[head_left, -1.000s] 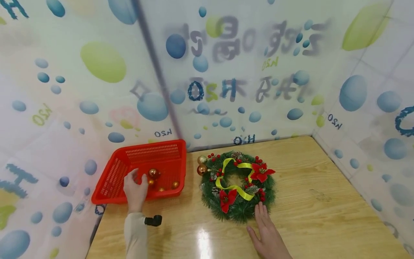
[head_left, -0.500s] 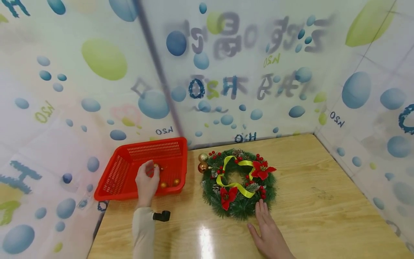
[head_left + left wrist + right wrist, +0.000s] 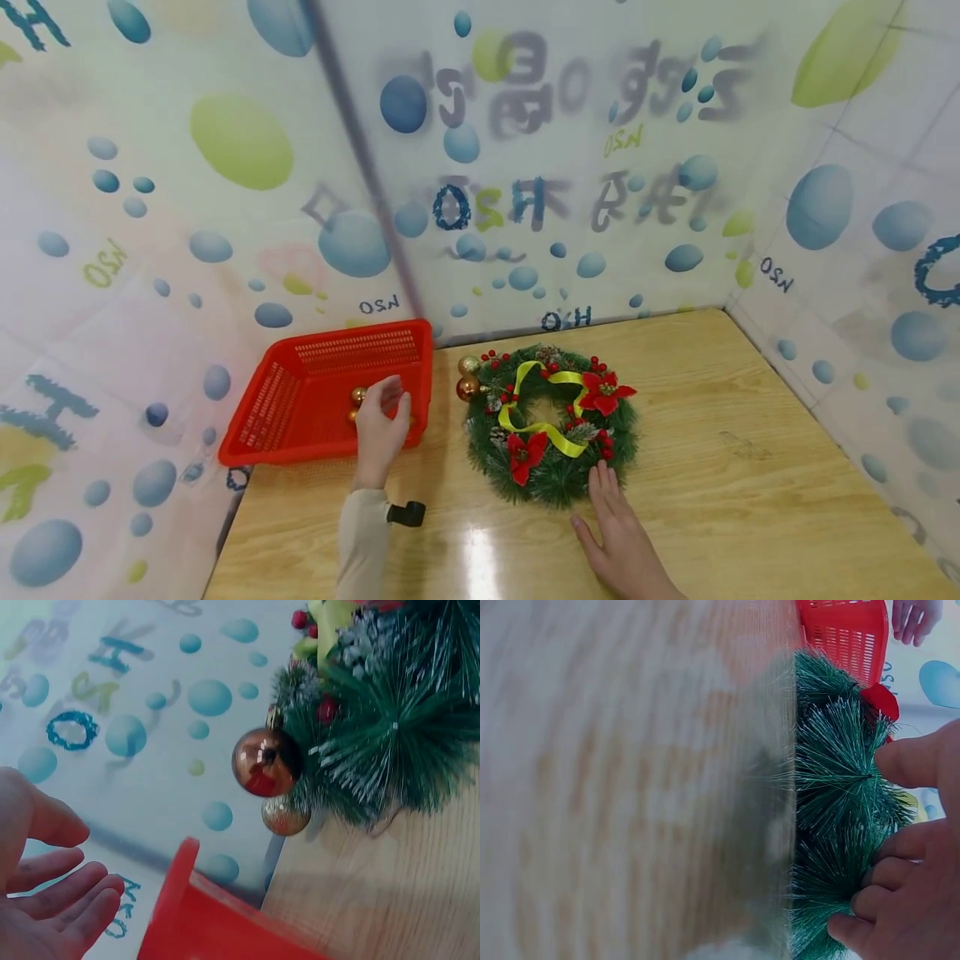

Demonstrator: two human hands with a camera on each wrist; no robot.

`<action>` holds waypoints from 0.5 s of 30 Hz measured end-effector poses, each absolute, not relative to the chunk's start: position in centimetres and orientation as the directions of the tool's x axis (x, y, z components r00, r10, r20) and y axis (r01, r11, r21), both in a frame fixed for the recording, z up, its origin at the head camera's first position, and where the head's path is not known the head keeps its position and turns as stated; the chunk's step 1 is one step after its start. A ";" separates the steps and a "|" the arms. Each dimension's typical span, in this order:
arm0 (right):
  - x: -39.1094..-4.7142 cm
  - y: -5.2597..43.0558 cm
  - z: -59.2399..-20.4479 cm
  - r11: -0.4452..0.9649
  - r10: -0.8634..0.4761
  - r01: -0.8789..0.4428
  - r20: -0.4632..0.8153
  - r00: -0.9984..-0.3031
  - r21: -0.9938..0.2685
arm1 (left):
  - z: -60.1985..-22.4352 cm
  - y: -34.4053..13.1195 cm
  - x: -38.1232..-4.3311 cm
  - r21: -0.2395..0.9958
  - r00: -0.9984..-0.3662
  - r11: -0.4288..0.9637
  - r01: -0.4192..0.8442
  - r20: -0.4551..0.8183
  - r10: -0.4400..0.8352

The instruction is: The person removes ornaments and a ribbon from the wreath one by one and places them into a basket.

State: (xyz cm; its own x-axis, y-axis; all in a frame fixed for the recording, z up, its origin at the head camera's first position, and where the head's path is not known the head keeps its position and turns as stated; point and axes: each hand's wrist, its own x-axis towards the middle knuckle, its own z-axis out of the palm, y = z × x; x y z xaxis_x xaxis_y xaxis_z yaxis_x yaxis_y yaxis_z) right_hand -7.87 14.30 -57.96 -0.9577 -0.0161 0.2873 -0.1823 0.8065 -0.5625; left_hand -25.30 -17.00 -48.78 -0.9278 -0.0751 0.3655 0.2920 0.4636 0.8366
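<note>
My left hand (image 3: 381, 435) hovers over the right part of a red plastic basket (image 3: 315, 408), its fingers loosely bent. Nothing shows between thumb and fingers of the left hand (image 3: 52, 892) in the left wrist view. Gold ball ornaments (image 3: 359, 396) lie in the basket; some are partly hidden behind that hand. My right hand (image 3: 624, 533) rests with extended fingers at the near right edge of a green Christmas wreath (image 3: 555, 490). In the right wrist view, fingertips of the right hand (image 3: 915, 877) touch the wreath's needles (image 3: 832, 780).
Yellow ribbon (image 3: 551, 433), red poinsettias (image 3: 527, 457), berries and pine cones decorate the wreath. A copper ball (image 3: 468, 387) and a glittery gold ball (image 3: 469, 365) hang at its left side. The wooden table (image 3: 720, 500) meets printed curtain walls (image 3: 525, 125) behind and at both sides.
My left hand has moved rightward over the basket, uncovering gold balls on its left and covering those on the right. The right hand stays at the wreath.
</note>
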 end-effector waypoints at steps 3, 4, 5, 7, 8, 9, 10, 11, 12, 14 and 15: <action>-7.9 14.3 -58.0 0.806 -0.021 -0.188 0.291 -0.957 -0.561 | -48.7 -16.3 -24.7 0.832 -0.918 0.451 0.323 0.392 -0.066; -8.0 14.3 -58.0 0.809 -0.024 -0.192 0.295 -0.955 -0.555 | -48.7 -16.0 -24.5 0.831 -0.915 0.445 0.334 0.400 -0.060; -8.0 14.3 -58.0 0.811 -0.025 -0.194 0.298 -0.954 -0.552 | -48.6 -15.7 -24.2 0.829 -0.912 0.440 0.345 0.408 -0.054; -8.0 14.4 -58.0 0.811 -0.025 -0.191 0.293 -0.956 -0.553 | -48.7 -15.1 -23.8 0.820 -0.905 0.441 0.364 0.423 -0.039; -8.0 14.4 -58.0 0.811 -0.026 -0.191 0.293 -0.956 -0.552 | -48.8 -14.8 -23.6 0.818 -0.903 0.440 0.371 0.429 -0.036; -8.0 14.4 -57.9 0.812 -0.028 -0.192 0.292 -0.956 -0.552 | -48.8 -14.5 -23.3 0.816 -0.902 0.442 0.373 0.430 -0.032; -7.9 14.4 -57.9 0.809 -0.028 -0.190 0.287 -0.957 -0.556 | -49.0 -14.1 -23.1 0.811 -0.901 0.447 0.377 0.434 -0.028; -7.9 14.4 -57.9 0.807 -0.030 -0.193 0.288 -0.957 -0.558 | -49.1 -13.8 -22.8 0.804 -0.898 0.453 0.385 0.441 -0.020; -7.9 14.4 -57.8 0.806 -0.032 -0.196 0.289 -0.957 -0.559 | -49.4 -13.5 -22.5 0.801 -0.898 0.457 0.386 0.440 -0.013; -7.8 14.4 -57.8 0.804 -0.036 -0.201 0.292 -0.956 -0.560 | -49.9 -12.8 -22.0 0.800 -0.902 0.459 0.388 0.433 0.008; -7.8 14.4 -57.7 0.803 -0.039 -0.207 0.297 -0.954 -0.559 | -50.2 -12.5 -21.8 0.800 -0.904 0.457 0.388 0.426 0.021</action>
State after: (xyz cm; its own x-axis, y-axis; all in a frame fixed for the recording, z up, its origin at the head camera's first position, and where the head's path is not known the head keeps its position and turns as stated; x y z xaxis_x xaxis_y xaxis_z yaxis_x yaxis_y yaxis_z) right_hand -7.83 14.37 -57.72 -0.9540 -0.0386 0.2974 -0.2066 0.8034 -0.5585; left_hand -21.77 -12.45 -50.19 -0.9044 0.0214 0.4263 0.3880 0.4574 0.8002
